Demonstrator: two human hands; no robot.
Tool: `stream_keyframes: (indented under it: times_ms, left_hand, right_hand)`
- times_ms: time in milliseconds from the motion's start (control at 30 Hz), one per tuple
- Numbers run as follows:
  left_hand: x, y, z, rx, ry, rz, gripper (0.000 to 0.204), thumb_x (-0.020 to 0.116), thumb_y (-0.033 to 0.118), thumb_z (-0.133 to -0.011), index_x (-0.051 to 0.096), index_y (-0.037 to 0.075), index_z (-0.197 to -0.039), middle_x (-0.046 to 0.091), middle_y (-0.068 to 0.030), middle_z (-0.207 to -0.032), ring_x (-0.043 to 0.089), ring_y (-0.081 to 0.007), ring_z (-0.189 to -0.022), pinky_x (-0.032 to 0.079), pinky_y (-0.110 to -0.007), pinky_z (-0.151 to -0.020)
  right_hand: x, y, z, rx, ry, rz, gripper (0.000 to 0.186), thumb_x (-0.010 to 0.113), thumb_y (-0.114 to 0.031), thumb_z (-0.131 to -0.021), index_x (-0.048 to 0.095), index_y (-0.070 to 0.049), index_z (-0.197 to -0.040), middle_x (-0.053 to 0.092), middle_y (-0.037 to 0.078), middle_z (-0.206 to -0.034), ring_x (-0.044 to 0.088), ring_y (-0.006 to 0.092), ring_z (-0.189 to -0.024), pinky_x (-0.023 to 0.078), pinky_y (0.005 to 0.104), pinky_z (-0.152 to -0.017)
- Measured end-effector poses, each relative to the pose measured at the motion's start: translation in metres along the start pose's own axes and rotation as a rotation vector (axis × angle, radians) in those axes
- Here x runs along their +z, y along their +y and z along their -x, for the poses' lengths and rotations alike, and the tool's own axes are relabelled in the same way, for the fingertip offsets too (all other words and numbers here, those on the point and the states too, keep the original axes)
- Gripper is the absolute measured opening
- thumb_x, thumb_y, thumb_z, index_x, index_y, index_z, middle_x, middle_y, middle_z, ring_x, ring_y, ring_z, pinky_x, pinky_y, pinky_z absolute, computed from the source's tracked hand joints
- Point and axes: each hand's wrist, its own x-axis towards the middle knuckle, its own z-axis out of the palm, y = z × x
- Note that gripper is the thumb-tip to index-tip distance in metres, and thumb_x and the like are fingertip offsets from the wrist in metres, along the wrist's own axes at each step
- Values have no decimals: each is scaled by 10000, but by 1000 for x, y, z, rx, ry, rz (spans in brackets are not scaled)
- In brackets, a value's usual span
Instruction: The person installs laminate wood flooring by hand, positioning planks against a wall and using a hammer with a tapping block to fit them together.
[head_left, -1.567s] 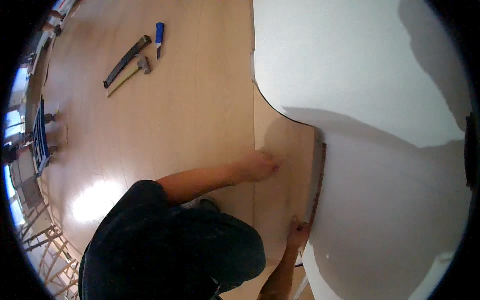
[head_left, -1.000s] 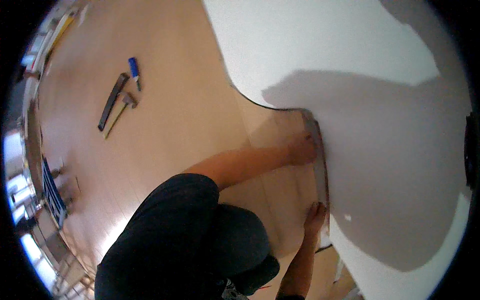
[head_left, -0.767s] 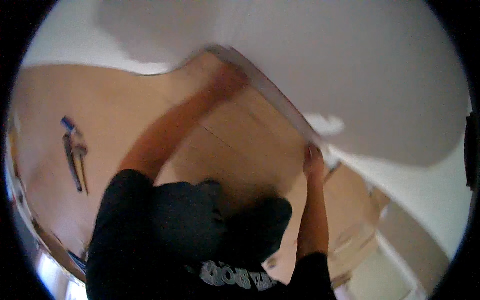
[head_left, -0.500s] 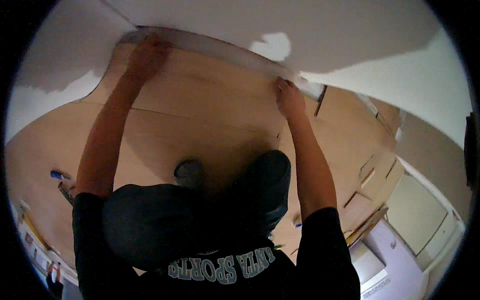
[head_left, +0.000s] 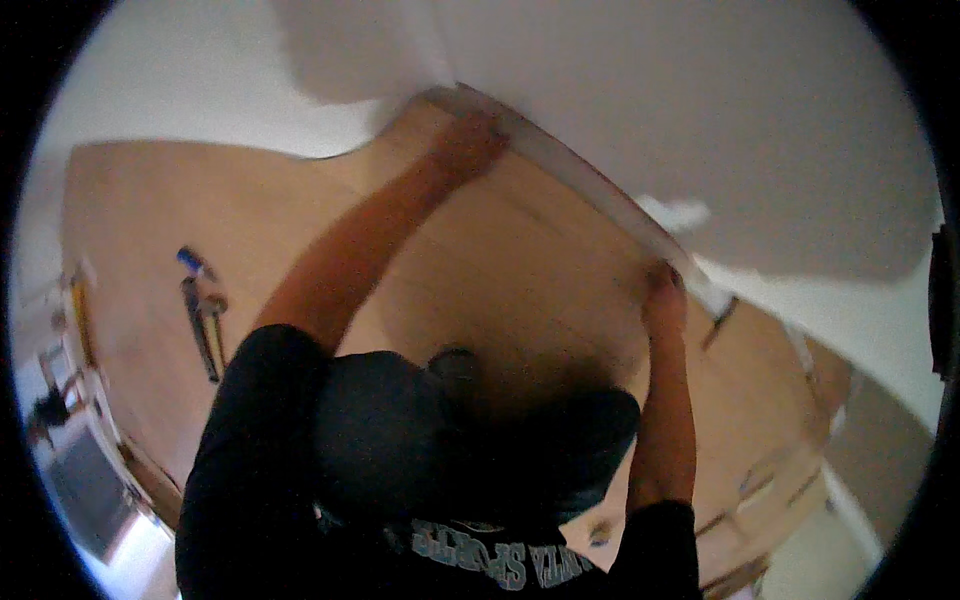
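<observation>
My left hand (head_left: 470, 142) is at the far end of a light wood plank (head_left: 555, 258), by a narrow grey strip (head_left: 575, 175) along the white wall's foot. Motion blurs its fingers. My right hand (head_left: 663, 292) is farther right at the same edge, fingers curled; what they grip is hidden. A curved cut line of flooring meets the wall left of my left hand. On the floor to the left lie a blue-handled tool (head_left: 188, 260), a dark bar (head_left: 198, 325) and a hammer with a pale handle (head_left: 214, 340).
My bent knees (head_left: 380, 420) are below the plank. The white wall (head_left: 700, 100) curves round the top and right. Loose pieces of board (head_left: 755, 485) lie at the lower right. Clutter and a dark shape (head_left: 50, 410) line the far left rim.
My left hand has moved from mid-plank to the grey strip at its far end. My right hand has stayed along the same edge. The view has swung round, shifting the tools in frame.
</observation>
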Motion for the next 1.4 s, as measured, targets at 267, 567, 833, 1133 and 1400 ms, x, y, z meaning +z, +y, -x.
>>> stream_keyframes:
  times_ms: [267,567,833,1133,1400]
  left_hand:
    - [-72,8,21,-102,-101,123,193,662,236,-871,775,179,-1016,637,-75,-1175,596,-302,-1168,533,-415,-995]
    - [-125,-3,32,-243,-146,372,197,643,256,-915,770,132,-1001,609,-74,-1227,555,-295,-1235,524,-437,-1012]
    - [-110,-8,24,-143,-195,300,180,632,227,-909,769,145,-993,611,-89,-1200,569,-297,-1203,528,-443,-993]
    - [-74,-4,22,-285,-93,451,198,629,203,-882,758,111,-1001,639,-118,-1198,611,-322,-1156,521,-452,-994]
    - [-100,-10,27,-23,126,268,217,611,191,-875,776,150,-1010,706,-64,-1018,624,-257,-1075,520,-434,-969]
  right_hand:
    - [27,-11,18,82,68,-20,504,484,-194,-1045,436,16,-1500,551,264,-1357,560,405,-1224,446,425,-1069]
    - [-23,-19,13,37,-54,-66,502,515,-126,-1017,465,28,-1492,569,272,-1357,545,430,-1264,462,454,-1069]
    - [-32,-16,14,42,-53,6,449,500,-130,-1028,520,-25,-1465,534,292,-1442,517,451,-1327,447,492,-1105]
    - [-44,-31,18,78,15,-132,433,486,-53,-990,560,-37,-1416,550,236,-1451,527,423,-1323,473,494,-1063]
    - [-42,-43,4,99,6,-11,449,504,-88,-1005,526,-55,-1453,547,254,-1433,527,434,-1315,464,465,-1080]
